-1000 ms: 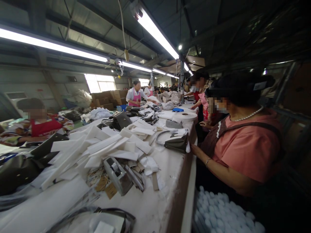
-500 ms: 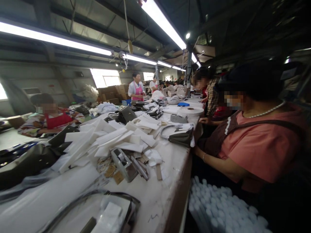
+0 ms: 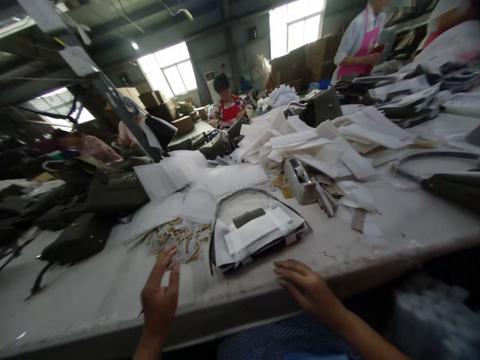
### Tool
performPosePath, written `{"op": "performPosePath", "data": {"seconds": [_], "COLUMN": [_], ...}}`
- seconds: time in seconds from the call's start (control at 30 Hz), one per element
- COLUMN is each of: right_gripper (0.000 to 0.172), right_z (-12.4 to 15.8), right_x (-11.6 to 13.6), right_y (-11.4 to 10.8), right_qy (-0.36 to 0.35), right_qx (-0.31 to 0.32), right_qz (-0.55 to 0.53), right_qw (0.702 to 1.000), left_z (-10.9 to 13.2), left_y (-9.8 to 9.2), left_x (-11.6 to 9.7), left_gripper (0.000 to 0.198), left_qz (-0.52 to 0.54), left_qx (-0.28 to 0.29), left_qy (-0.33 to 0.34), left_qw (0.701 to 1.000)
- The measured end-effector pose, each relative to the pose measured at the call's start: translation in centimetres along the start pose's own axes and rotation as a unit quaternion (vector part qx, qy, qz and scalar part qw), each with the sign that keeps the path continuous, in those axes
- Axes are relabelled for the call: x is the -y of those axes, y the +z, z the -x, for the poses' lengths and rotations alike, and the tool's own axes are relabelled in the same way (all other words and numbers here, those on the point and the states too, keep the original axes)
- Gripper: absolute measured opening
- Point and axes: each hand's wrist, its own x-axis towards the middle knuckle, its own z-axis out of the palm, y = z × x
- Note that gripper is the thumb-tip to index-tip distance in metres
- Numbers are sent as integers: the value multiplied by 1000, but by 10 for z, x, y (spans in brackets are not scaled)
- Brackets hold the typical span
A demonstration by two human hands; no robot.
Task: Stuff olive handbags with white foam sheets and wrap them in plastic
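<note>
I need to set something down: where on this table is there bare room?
Left: the near tabletop between the dark bags and left hand. Right: the patch between the handbag and brown card, beyond the right hand. Crowded: beyond the handbag, with white sheets and a grey tape dispenser.

Head view, forward and down over nearby worktable point(image 3: 93, 285)

1 handbag point(image 3: 270, 248) | dark | strap point(image 3: 244, 191) arched | white wrapping point(image 3: 258, 232) on top | lying on table point(image 3: 330, 240)
</note>
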Motion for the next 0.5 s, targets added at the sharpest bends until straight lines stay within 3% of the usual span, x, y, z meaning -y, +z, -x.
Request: {"op": "performPosePath", "data": {"seconds": [0.03,0.1,0.23,0.3,0.4,0.5], "right_gripper": [29,29,34,47,66,73], "right_z": [-1,-9,-37,-51,-65,-75], "right_x": [0,-1,-16,-31,-56,-72], "right_y": [-5,-19,-46,-52,-50,-46], "right_qy": [13,39,117,194,325,377], "right_qx": [-34,-112,-233,-240,-201,-155], "right_qz": [1,15,44,18,-91,-154], "right_qw": [999,993,964,951,920,900], "left_z": [5,12,11,4,-7,-11], "left_y": [13,39,83,100,116,123], "left_x": [-10,-25,-31,-28,-23,-20], "left_gripper": [37,42,49,49,52,55], "left_qz": [30,82,157,168,191,211], "left_qx": [32,80,130,134,138,140], "left_qy": [10,-36,-123,-136,-173,-209], "left_qw": [999,993,971,967,956,944]}}
